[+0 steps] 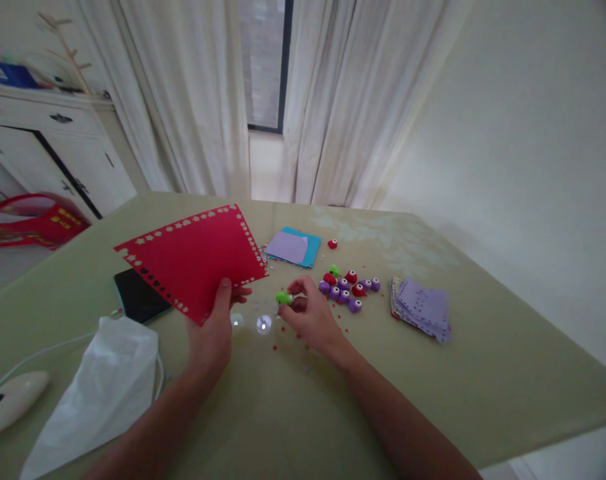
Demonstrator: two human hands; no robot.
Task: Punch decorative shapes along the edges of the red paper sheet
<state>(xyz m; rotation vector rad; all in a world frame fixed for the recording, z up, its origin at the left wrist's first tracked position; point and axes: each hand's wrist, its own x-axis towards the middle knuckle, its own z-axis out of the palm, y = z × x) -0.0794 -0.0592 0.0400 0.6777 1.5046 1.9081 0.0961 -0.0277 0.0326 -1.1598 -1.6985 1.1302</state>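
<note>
My left hand [213,327] holds a red paper sheet [197,257] by its lower edge, thumb on top. Small cut-out shapes run along the sheet's edges. A small green punch [283,298] is pinched between the thumb and fingers of my right hand [310,310], just right of the sheet. Beyond that hand lies a group of small purple punches [343,288] with red ones [351,276] and one green one [334,271] among them. Red and pale paper bits are scattered around my right hand.
Purple and blue paper [295,247] lies behind my hands, a lone red punch [333,244] right of it. Punched purple sheets [425,310] are stacked at the right. At the left are a black phone [139,297], a white bag [100,383], a cable and a white mouse-like object [15,400].
</note>
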